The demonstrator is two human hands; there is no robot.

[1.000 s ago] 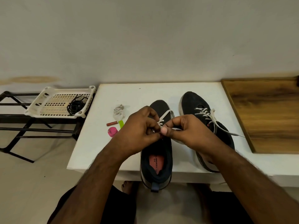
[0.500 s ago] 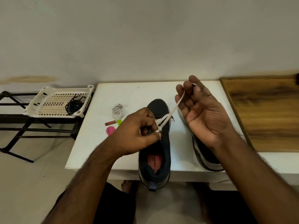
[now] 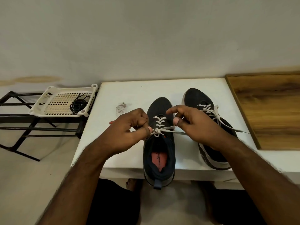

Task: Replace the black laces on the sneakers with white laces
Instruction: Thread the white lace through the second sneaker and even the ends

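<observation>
On the counter [image 3: 129,95], the left hand [image 3: 129,127] pinches the white lace [image 3: 159,125] knot on the near-edge sneaker [image 3: 159,143]; the right hand [image 3: 194,124] grips its other end.

Left sneaker [image 3: 159,143]: dark knit upper, pink insole, white lace [image 3: 159,123] crossed through the eyelets and knotted at the top; heel overhanging the near edge of the white table [image 3: 129,93].
Right sneaker [image 3: 203,101]: same make, white lace [image 3: 211,111] threaded, one loose end trailing toward the right edge.
Black laces [image 3: 78,103]: coiled heap in a white perforated tray [image 3: 53,101], off the table's left edge.
</observation>
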